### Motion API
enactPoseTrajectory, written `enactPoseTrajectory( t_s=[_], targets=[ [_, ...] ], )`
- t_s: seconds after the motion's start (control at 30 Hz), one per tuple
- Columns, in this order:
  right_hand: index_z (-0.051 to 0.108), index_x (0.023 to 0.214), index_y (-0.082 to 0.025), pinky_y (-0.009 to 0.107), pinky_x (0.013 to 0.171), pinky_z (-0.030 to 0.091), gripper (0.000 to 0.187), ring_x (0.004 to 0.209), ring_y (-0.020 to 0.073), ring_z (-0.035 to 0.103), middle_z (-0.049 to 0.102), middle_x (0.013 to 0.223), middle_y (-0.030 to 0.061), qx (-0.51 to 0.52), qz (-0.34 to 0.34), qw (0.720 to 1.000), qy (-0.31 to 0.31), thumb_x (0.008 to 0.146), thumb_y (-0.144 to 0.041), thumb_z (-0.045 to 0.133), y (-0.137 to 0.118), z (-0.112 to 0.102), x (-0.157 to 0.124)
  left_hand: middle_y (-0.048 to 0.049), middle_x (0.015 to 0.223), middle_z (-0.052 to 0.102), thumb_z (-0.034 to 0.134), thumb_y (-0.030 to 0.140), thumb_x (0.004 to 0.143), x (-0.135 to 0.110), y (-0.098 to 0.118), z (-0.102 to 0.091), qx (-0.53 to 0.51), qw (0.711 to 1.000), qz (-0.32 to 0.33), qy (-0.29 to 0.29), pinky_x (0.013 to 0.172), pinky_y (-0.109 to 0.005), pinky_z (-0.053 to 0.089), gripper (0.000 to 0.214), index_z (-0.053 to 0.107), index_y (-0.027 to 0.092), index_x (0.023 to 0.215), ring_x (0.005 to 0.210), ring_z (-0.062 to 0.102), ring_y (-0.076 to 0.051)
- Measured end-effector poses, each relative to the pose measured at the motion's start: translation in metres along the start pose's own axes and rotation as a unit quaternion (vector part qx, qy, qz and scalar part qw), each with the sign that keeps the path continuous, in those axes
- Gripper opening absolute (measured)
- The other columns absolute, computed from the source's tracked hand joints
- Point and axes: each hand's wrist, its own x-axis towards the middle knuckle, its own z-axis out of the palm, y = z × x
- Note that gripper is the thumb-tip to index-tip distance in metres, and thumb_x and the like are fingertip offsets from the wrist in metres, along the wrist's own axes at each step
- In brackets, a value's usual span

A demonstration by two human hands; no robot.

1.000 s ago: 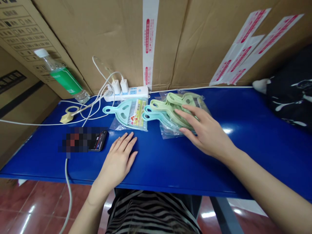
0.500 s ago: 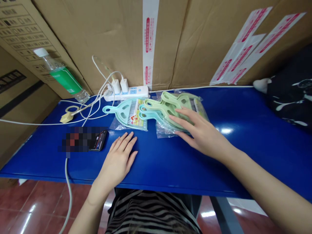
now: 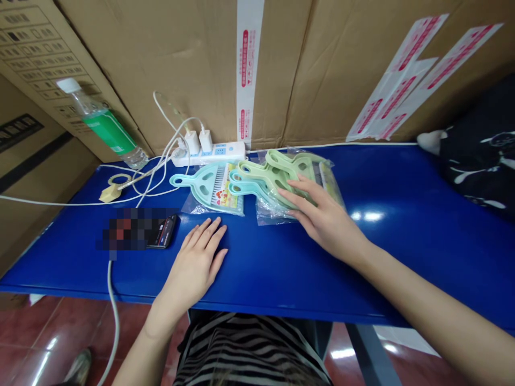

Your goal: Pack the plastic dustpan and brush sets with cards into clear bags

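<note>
My left hand lies flat on the blue table, fingers stretched and holding nothing. Just beyond its fingertips is a light-blue dustpan and brush set in a clear bag with a printed card. My right hand rests with spread fingers over a pile of bagged dustpan sets, its fingertips on or just above them. In that pile, green dustpans lie over light-blue ones. My right fingers and palm hide part of the pile.
A white power strip with plugged-in chargers and tangled cables stands at the back. A bottle with a green label leans against the cardboard boxes. A phone lies left of my left hand. Dark patterned fabric sits at the right.
My right hand has shifted slightly left and nearer the pile. The left hand stays put. A shoe has come into view on the floor at lower left.
</note>
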Motion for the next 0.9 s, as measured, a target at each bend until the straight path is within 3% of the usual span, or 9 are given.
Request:
enactPoseTrajectory(
  t_s=[0.17,0.4,0.9],
  targets=[
    [0.045,0.142,-0.03,0.056,0.098,0.053,0.049,0.131,0.0324,0.052,0.058,0.131,0.0136,-0.005,-0.004,1.0,-0.008,0.096,-0.014,0.051,0.003,-0.003,0.001,-0.014,0.14,0.058,0.029,0.036,0.103,0.001,0.001,-0.001,0.005,1.0,0.004,0.0,0.105,-0.048,0.049,0.046,0.055,0.014,0.134,0.133,0.052,-0.028],
    [0.054,0.134,-0.02,0.053,0.095,0.055,0.04,0.123,0.0338,0.056,0.058,0.126,0.018,-0.022,-0.026,0.999,0.008,0.094,-0.021,0.056,-0.002,-0.01,0.005,-0.0122,0.14,0.058,0.03,0.037,0.103,0.0,0.0,0.0,0.008,1.0,0.0,0.002,0.106,-0.047,0.048,0.045,0.055,0.016,0.135,0.133,0.052,-0.027],
    [0.051,0.138,-0.022,0.058,0.098,0.05,0.046,0.127,0.0346,0.05,0.06,0.128,0.0169,-0.017,-0.063,0.998,-0.016,0.093,-0.023,0.059,-0.008,-0.013,0.007,-0.0127,0.139,0.059,0.028,0.037,0.104,0.0,0.0,0.001,0.019,1.0,0.007,0.007,0.105,-0.047,0.05,0.046,0.055,0.015,0.134,0.133,0.052,-0.027]
  ],
)
